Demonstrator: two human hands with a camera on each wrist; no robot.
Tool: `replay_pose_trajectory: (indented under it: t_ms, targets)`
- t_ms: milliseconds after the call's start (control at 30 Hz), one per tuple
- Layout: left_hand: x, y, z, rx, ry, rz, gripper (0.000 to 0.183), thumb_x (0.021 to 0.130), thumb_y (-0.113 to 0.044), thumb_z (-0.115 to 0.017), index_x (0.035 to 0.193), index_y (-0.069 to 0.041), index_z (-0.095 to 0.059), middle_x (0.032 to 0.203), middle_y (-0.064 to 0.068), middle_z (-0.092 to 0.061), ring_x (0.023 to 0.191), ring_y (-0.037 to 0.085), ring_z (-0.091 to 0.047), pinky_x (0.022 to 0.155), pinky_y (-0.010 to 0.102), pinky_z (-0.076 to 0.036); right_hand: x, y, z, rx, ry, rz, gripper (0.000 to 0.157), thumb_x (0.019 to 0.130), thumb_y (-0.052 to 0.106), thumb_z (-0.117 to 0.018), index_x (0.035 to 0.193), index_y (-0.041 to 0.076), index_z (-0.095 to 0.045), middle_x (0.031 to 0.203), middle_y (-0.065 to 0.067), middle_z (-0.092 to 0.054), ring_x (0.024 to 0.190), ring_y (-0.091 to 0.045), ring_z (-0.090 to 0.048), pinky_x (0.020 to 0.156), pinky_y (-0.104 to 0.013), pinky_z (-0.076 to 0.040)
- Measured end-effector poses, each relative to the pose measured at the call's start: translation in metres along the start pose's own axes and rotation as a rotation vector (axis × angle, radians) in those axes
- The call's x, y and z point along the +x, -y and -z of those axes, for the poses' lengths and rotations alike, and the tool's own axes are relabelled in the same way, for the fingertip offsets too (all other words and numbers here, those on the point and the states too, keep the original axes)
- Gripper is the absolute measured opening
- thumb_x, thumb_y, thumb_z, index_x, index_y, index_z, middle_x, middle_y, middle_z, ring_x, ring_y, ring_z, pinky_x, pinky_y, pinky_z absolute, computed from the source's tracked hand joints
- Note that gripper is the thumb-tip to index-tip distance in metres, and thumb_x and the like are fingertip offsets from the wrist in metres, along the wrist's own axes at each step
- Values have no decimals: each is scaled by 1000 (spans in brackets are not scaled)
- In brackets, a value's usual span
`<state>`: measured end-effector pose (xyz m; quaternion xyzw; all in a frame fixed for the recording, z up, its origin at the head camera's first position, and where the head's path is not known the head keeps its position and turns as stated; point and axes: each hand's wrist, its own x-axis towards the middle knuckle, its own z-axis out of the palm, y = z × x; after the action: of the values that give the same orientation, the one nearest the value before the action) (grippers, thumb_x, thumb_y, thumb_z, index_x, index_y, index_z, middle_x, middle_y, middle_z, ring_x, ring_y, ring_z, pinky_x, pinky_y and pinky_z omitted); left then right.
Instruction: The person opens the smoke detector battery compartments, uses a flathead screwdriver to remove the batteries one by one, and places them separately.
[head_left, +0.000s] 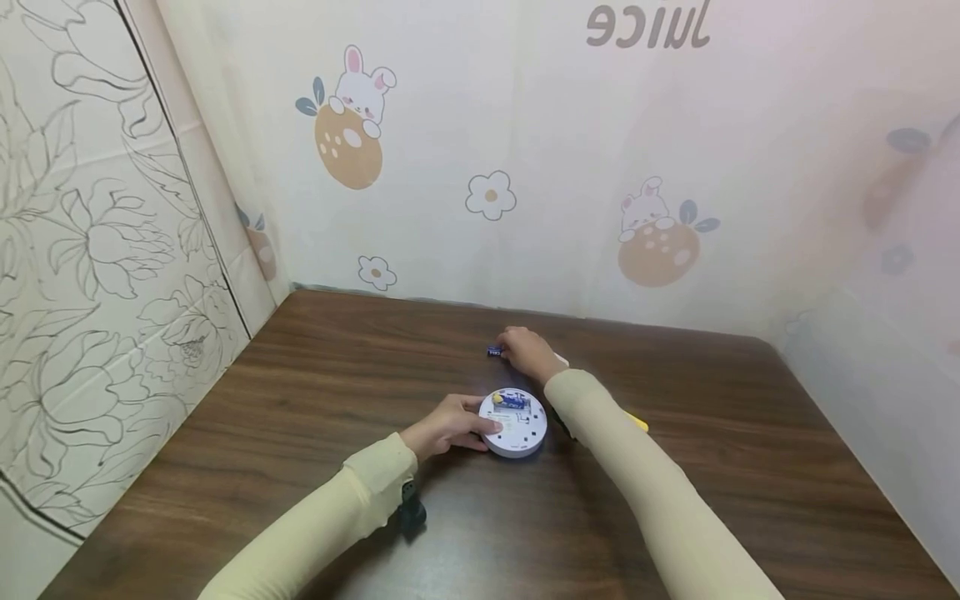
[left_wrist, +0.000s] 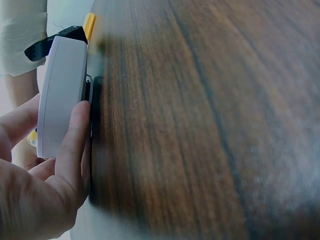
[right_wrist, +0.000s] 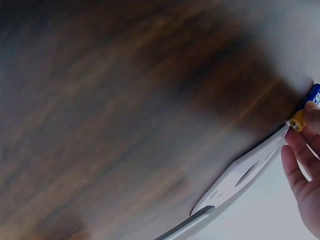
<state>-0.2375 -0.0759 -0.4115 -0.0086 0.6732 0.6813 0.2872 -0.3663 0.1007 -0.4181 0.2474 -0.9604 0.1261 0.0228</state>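
Observation:
My left hand (head_left: 453, 427) grips a round white device (head_left: 517, 442) by its left edge, thumb on the upper face and fingers round the side and underneath. A blue battery with a yellow end (head_left: 512, 402) sits in the open compartment on that face. Farther back, my right hand (head_left: 528, 352) pinches another blue battery (head_left: 494, 352). The yellow end of this battery (right_wrist: 297, 121) shows in the right wrist view, close over the table. A flat white plate (right_wrist: 245, 172) lies near the right fingers, mostly hidden by the hand in the head view.
A yellow handle (head_left: 637, 421) shows beside the right forearm. A metal shaft (right_wrist: 187, 223) crosses near the plate. Dark wrist gear (head_left: 411, 510) hangs below the left sleeve. The brown wooden table (head_left: 360, 350) ends at a patterned cloth wall (head_left: 442, 242).

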Motion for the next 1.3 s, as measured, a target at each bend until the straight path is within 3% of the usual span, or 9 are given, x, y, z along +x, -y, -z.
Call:
replay_pose_trajectory:
  t_ms: [467,767,933,1300]
  targets:
    - [1,1,-5,-6,3,18,59,82,6,-70,136,4,-48,94,15,-64,71,19,-64,66,36,-60,-4,5,7,-38,97,-77,22,93,5,-60,114,2,-66,107,-11,-63,103,-27,-59,93,-40,-49]
    - [2,1,-6,4,10,8,59,82,6,-69,137,5,-47,93,14,-64,71,19,-64,66,37,-60,-9,3,15,-21,74,-58,25,90,1,-61,115,2,-66,109,-11,-63,103,-26,-59,92,-38,-51]
    - [4,0,-5,9,1,19,60,82,5,-70,137,4,-46,96,15,-63,70,19,-64,65,36,-60,-15,2,28,50,49,-58,25,91,1,-60,115,3,-66,110,-11,-63,104,-25,-59,92,-38,-51]
    - [4,-2,0,3,-2,17,59,82,6,-69,137,5,-47,93,14,-64,70,19,-65,66,37,-60,-43,6,49,152,-6,92,25,88,-3,-62,112,-2,-66,106,-14,-64,98,-28,-61,86,-40,-53]
